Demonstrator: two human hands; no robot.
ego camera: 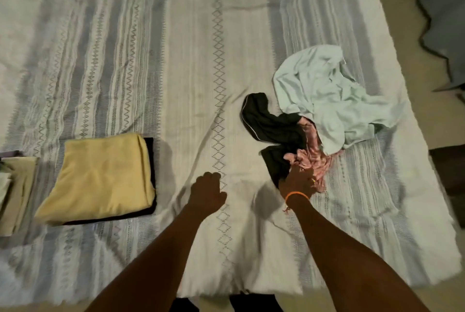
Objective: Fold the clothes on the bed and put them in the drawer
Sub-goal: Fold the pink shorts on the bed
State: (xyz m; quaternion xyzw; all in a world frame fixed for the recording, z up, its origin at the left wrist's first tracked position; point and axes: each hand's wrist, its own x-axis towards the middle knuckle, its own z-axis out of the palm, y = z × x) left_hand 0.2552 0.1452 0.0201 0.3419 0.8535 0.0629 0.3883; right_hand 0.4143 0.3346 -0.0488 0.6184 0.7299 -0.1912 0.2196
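So the right hand (298, 179) has its fingers curled into the pink garment (312, 158), grabbing it at the near end of the messy pile; there's an orange band (297, 195) on that wrist. The left hand (207, 192) isn't holding anything, fingers loosely curled, hovering just over the bedspread (176, 60) near its middle diamond stripe. The pink piece is tangled up with a black garment (269, 128), and a pale mint garment (329, 95) lies crumpled over the far side of both, all toward the right part of the bed. Over on the left there's a neatly folded yellow garment (100, 178) sitting on top of something dark folded under it, and just beside that, at the frame edge, a beige folded stack (17, 193). Beige floor (407, 34) shows past the bed's right edge. No drawer visible from this angle.
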